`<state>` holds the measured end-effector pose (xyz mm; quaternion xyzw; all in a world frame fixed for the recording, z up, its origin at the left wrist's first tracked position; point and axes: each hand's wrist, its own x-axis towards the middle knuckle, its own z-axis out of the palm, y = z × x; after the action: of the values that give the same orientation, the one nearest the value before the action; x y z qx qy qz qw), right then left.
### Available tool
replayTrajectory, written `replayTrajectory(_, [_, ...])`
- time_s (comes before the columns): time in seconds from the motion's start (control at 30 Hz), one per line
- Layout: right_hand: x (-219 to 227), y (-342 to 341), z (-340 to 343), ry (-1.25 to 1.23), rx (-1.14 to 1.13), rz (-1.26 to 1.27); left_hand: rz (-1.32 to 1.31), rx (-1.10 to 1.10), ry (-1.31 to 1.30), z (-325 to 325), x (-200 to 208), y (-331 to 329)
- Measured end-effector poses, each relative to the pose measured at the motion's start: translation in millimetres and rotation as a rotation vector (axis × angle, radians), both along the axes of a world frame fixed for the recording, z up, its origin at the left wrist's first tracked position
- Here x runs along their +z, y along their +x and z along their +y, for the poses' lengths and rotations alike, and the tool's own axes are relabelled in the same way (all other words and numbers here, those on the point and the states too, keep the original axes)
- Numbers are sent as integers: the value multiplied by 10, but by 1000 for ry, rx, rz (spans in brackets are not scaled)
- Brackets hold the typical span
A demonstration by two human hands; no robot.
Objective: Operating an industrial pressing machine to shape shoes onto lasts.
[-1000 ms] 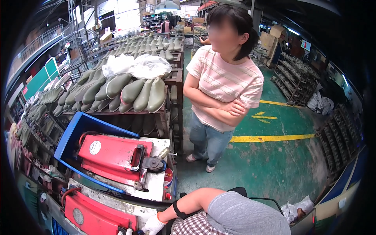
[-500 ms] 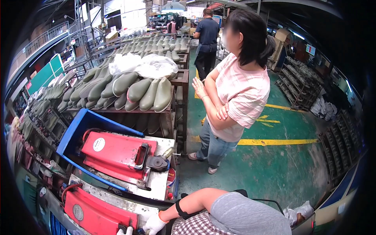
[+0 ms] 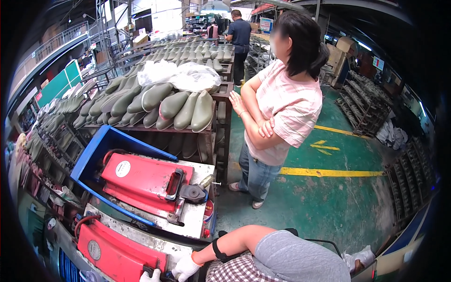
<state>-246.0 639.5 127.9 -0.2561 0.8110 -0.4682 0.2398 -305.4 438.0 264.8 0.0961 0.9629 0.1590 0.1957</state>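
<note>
"What are the hands at?"

"The gloved left hand [image 3: 151, 276] is at the dark handle [image 3: 148, 270], with the near red casing [image 3: 122, 249] spreading to its upper left. The gloved right hand [image 3: 186, 268] is just right of it, fingers pointing down. The lower edge cuts both off, so I can't tell how tightly either closes."

"Any containers?"

"Beyond the left hand, a blue tray [image 3: 90, 151] stands around part of a farther red casing [image 3: 145, 181]. Past the right hand is a tub [image 3: 209, 210], contents hidden. Well beyond both, a rack [image 3: 224, 88] carries olive boot shapes [image 3: 202, 113], a clear plastic bag [image 3: 188, 77] on top."
</note>
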Motion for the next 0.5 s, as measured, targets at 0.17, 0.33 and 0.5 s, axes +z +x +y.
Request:
replayTrajectory(0.17, [-54,19,43,-9,-23,12,-84,-11,-34,31,30,-50])
replayTrajectory(0.33, [-351,-37,-122,18,-136,-10,-30,-9,-6,-10,75,29])
replayTrajectory(0.5, [-629,-208,-260,16,-283,-14,13,-94,28,68,97,41])
